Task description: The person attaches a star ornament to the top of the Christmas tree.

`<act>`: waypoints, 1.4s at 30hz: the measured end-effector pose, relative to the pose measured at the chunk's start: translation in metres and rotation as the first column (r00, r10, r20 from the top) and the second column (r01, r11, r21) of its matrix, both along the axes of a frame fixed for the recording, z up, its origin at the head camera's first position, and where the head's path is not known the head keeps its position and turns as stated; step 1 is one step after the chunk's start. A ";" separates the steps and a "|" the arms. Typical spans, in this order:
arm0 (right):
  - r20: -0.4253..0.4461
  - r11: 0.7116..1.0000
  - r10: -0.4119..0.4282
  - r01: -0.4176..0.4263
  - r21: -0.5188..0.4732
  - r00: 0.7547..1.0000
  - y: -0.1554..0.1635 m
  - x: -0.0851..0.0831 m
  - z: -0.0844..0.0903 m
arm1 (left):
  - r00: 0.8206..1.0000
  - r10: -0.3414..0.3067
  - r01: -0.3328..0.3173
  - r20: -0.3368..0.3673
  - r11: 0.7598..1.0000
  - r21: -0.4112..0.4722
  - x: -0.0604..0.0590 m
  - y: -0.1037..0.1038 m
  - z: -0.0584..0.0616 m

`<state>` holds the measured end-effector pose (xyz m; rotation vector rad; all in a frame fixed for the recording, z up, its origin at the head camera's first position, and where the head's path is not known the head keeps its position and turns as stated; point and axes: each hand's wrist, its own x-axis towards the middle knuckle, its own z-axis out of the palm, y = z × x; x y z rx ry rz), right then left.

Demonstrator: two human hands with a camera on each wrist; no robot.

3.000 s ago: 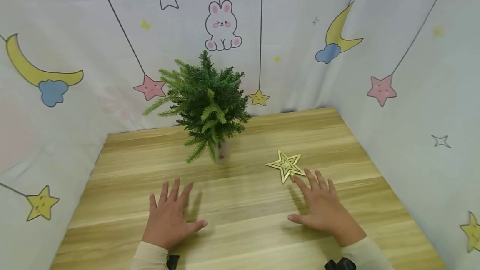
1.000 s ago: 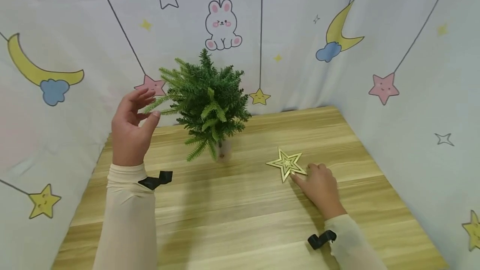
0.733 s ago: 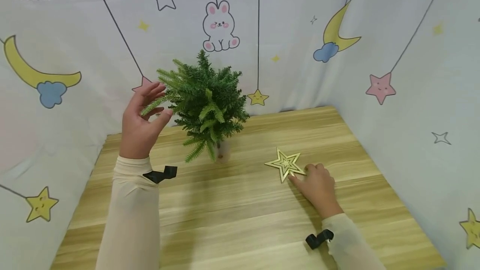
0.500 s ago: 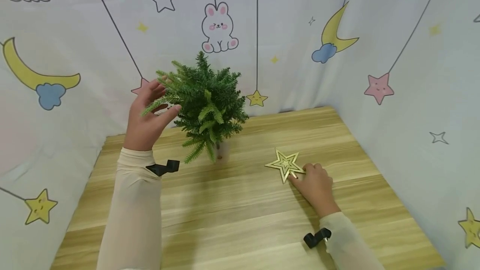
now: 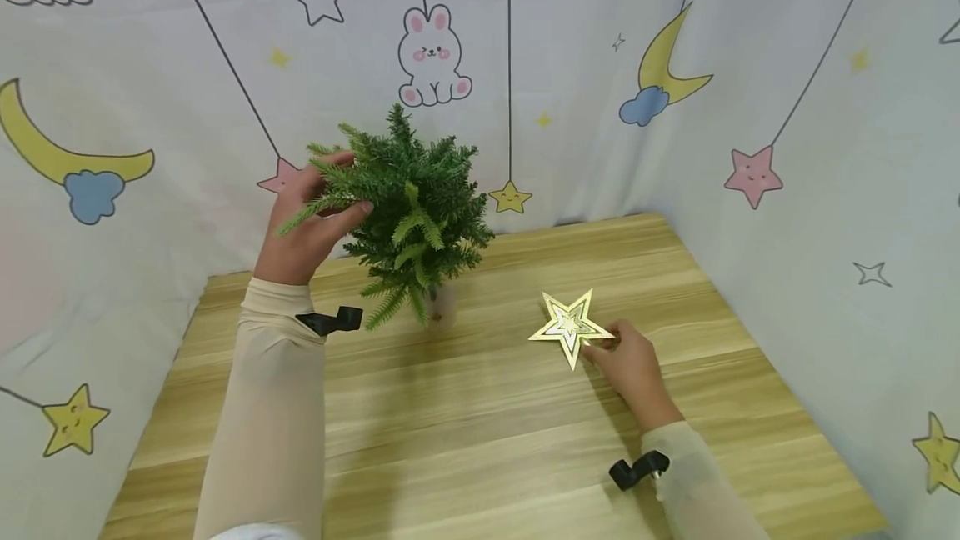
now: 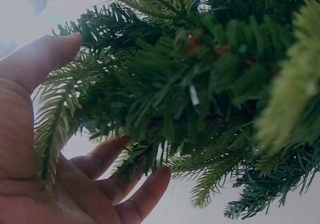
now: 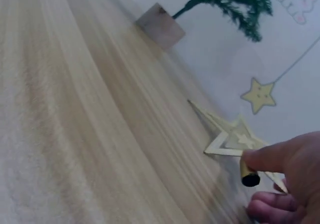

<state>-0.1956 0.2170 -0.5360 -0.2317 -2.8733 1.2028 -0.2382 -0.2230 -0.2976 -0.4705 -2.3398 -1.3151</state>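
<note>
A small artificial Christmas tree (image 5: 420,198) stands near the back of the wooden table. My left hand (image 5: 303,227) reaches in at its left side. In the left wrist view, the thumb (image 6: 55,53) and curved fingers (image 6: 145,196) lie widely parted around the green branches (image 6: 200,83). At the right, my right hand (image 5: 630,369) pinches a gold star tree topper (image 5: 566,325) by its lower right part. A short gold tube (image 7: 248,174) with a dark end shows below the thumb in the right wrist view. The star is tilted, its near side close over the table.
The wooden table (image 5: 480,457) meets a white printed curtain (image 5: 577,48) at the back and sides. The tree's pale square base (image 7: 161,27) rests on the tabletop near the curtain. Black wrist mounts (image 5: 637,470) sit over both sleeves.
My left hand has risen from above the table and moved rightward into the tree's left branches. My right hand has closed on the star and tilted it up off the table.
</note>
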 end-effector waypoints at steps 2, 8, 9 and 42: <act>0.011 0.997 -0.005 0.005 -0.078 1.000 0.001 -0.001 0.001 | 1.000 -0.022 0.022 0.006 1.000 0.003 0.000 0.001 0.001; 0.068 0.943 -0.013 0.035 -0.330 0.998 0.001 -0.001 0.002 | 1.000 -0.011 0.011 -0.016 0.999 -0.037 0.009 0.009 0.011; 0.080 0.928 -0.021 0.049 -0.368 0.997 0.000 -0.001 0.003 | 1.000 -0.007 0.006 -0.018 0.999 -0.046 0.010 0.009 0.012; 0.309 0.812 0.159 0.053 -0.581 0.938 0.008 0.007 0.013 | 0.988 -0.061 0.035 -0.144 0.984 -0.176 -0.018 0.008 0.008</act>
